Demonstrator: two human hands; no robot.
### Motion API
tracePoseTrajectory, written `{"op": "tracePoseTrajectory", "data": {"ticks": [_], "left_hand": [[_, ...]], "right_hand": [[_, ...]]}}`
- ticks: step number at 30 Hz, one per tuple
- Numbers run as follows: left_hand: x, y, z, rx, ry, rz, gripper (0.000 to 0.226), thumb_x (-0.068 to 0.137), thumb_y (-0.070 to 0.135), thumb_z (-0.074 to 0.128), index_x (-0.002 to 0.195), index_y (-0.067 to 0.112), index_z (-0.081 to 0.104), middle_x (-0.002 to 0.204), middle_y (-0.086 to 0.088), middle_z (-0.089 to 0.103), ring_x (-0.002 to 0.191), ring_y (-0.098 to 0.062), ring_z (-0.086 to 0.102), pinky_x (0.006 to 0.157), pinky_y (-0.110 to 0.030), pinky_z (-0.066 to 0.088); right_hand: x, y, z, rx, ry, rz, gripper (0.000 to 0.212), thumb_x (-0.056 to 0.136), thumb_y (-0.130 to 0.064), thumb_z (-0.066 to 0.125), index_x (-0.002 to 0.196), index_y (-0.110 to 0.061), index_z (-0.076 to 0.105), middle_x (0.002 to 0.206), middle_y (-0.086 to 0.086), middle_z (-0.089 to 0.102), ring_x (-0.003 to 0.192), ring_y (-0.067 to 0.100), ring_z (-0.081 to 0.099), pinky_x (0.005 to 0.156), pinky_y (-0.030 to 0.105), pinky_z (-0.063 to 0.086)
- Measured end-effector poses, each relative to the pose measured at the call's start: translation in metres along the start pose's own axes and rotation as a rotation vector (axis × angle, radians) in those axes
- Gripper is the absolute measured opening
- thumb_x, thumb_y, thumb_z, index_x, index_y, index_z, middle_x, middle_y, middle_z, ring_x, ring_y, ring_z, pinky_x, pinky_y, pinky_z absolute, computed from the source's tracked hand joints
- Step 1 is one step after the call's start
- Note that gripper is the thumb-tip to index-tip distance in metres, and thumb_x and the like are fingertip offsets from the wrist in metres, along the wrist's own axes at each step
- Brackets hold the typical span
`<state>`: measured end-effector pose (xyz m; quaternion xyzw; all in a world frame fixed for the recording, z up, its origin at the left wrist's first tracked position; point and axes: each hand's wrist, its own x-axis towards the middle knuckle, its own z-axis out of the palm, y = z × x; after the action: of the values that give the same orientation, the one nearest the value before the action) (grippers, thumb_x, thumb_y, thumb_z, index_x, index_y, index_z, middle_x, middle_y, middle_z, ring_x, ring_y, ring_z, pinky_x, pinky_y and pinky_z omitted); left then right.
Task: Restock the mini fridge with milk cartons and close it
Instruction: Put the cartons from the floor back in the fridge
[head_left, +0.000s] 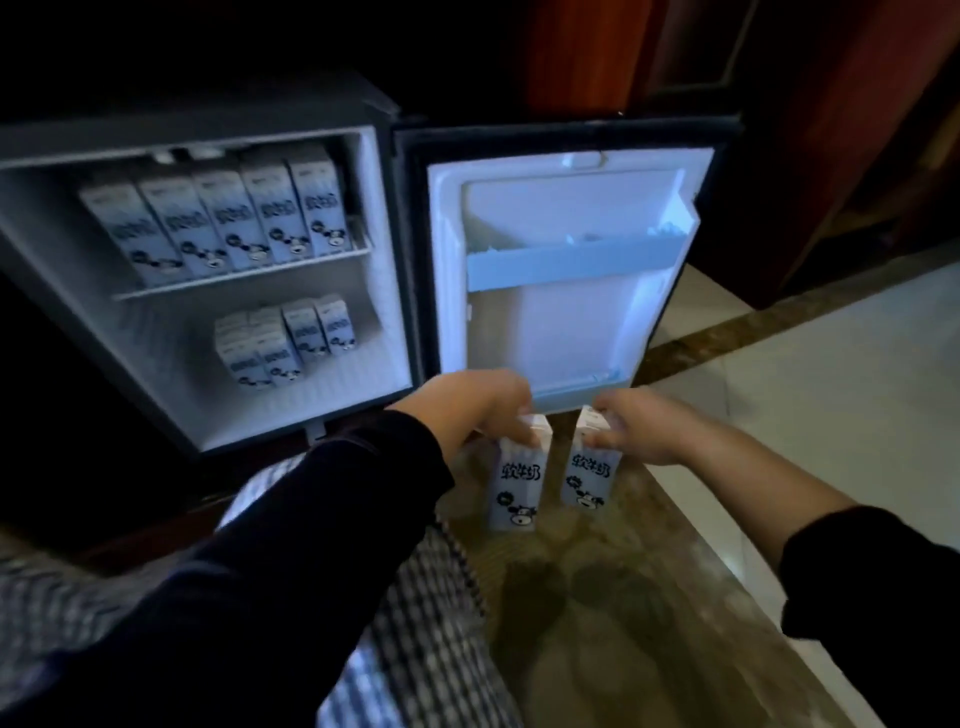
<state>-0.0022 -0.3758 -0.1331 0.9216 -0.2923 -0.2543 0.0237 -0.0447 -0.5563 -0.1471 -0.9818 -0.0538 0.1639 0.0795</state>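
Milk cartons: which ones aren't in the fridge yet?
The two upright cartons on the floor by the open door: one under the left hand, one under the right hand. All others sit on shelves.

I'm in what looks like a hotel room: a mini fridge (208, 270) set in dark wood cabinetry (810, 156), polished marble floor (831, 395).

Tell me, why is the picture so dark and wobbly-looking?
Head view: the room is dim, and only the fridge door glows bright; the hands, left and right, and the cartons look slightly blurred; the wide lens bends the fridge edges.
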Motion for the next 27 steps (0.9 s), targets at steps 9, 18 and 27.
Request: {"op": "tracePoseTrajectory", "data": {"ticks": [9, 18, 27], "left_hand": [[-0.087, -0.092, -0.047, 0.024, 0.195, -0.091, 0.043, 0.094, 0.04, 0.05, 0.115, 0.003, 0.055, 0.121, -0.012, 0.055, 0.108, -0.029, 0.051, 0.078, -0.03, 0.034], [-0.148, -0.174, -0.033, -0.07, 0.382, -0.315, 0.04, 0.093, 0.041, 0.051, 0.112, 0.006, 0.053, 0.112, -0.011, 0.058, 0.084, -0.019, 0.048, 0.073, -0.027, 0.036], [-0.155, -0.241, -0.012, -0.224, 0.531, -0.506, 0.039, 0.092, 0.04, 0.052, 0.11, 0.006, 0.054, 0.109, -0.011, 0.062, 0.099, -0.026, 0.06, 0.076, -0.03, 0.045]], "right_hand": [[0.039, -0.105, -0.064, -0.059, 0.101, -0.225, 0.032, 0.091, -0.035, 0.058, 0.11, -0.01, 0.053, 0.105, 0.013, 0.06, 0.1, 0.03, 0.056, 0.074, 0.032, 0.039], [0.083, -0.214, -0.076, -0.072, 0.137, -0.339, 0.032, 0.092, -0.041, 0.055, 0.107, -0.013, 0.048, 0.093, 0.005, 0.049, 0.079, 0.023, 0.047, 0.061, 0.031, 0.034], [0.14, -0.275, -0.063, -0.011, 0.142, -0.374, 0.034, 0.093, -0.035, 0.055, 0.116, -0.011, 0.048, 0.113, 0.009, 0.058, 0.089, 0.023, 0.053, 0.071, 0.03, 0.039]]}}
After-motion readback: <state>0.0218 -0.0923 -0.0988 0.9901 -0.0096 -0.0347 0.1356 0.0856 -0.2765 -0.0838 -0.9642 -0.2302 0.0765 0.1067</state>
